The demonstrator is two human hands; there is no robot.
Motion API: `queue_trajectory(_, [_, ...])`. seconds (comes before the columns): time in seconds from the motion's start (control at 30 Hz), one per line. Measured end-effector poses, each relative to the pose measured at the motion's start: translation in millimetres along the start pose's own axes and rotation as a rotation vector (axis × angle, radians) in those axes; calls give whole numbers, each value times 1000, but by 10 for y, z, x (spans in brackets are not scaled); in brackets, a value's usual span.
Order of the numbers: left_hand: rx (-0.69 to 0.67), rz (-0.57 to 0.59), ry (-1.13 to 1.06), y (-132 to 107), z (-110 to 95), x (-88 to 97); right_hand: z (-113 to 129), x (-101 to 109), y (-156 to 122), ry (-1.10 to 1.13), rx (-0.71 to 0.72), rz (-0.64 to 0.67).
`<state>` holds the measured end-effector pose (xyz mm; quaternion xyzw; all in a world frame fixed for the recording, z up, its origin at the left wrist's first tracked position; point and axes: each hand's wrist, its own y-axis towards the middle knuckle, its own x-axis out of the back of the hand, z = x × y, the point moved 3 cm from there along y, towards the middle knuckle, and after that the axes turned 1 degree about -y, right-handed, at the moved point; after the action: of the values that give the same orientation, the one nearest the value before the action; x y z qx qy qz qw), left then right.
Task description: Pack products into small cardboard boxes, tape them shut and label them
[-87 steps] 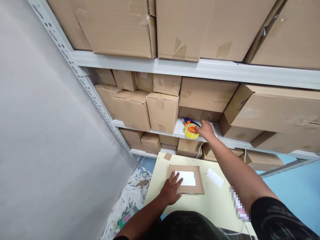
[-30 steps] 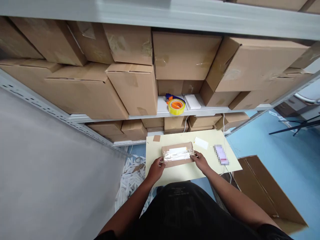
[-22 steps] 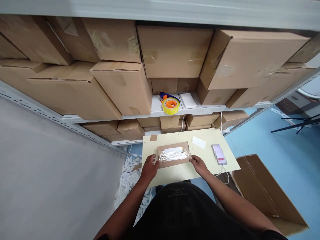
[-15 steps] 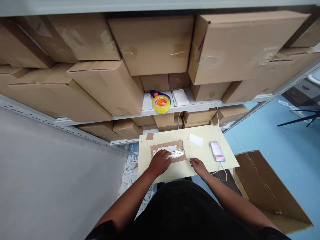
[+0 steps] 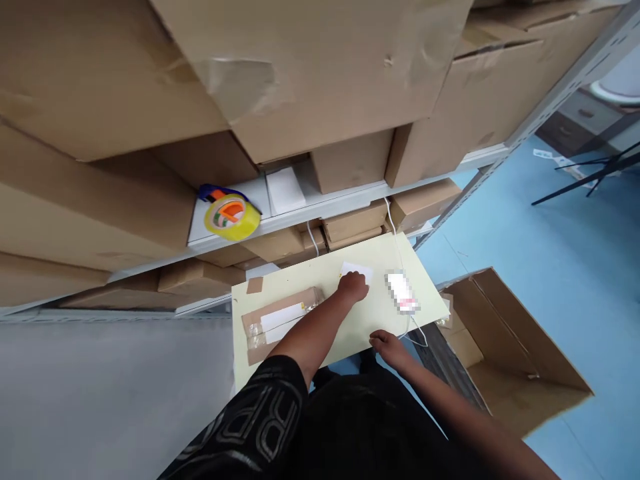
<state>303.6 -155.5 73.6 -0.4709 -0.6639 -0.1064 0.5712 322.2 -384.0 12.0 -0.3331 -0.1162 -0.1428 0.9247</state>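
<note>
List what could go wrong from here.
The tape dispenser appears to jut past the shelf edge; a bump might drop it. The white cable drops off the table near the right hand; a snag could drag the blurred device. The left forearm, partly hiding the parcel, might nudge it.

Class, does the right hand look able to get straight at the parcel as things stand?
Probably not directly: in this view the left forearm crosses between the right hand and the parcel, hiding part of the parcel.

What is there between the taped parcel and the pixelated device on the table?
Between the taped parcel and the pixelated device is the left hand, partly covering a white slip; the head view shows this.
</note>
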Motion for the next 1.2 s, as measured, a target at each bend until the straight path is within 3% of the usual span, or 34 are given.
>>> queue_trajectory(0.13, [38,16,35,349,-25,-198,-130,126,-33,16,-13,16])
queue_trajectory(0.3, [40,2,73,491,-4,-280,-217,217,-25,40,-5,51])
queue_trajectory(0.77, [70,134,167,488,34,-222,-155,276,85,-7,-35,108])
queue_trajectory(1.1, [132,203,99,446,152,-147,-60,271,177,25,-39,102])
queue_trajectory(1.2, [197,156,81,442,230,-57,-37,258,204,17,-15,96])
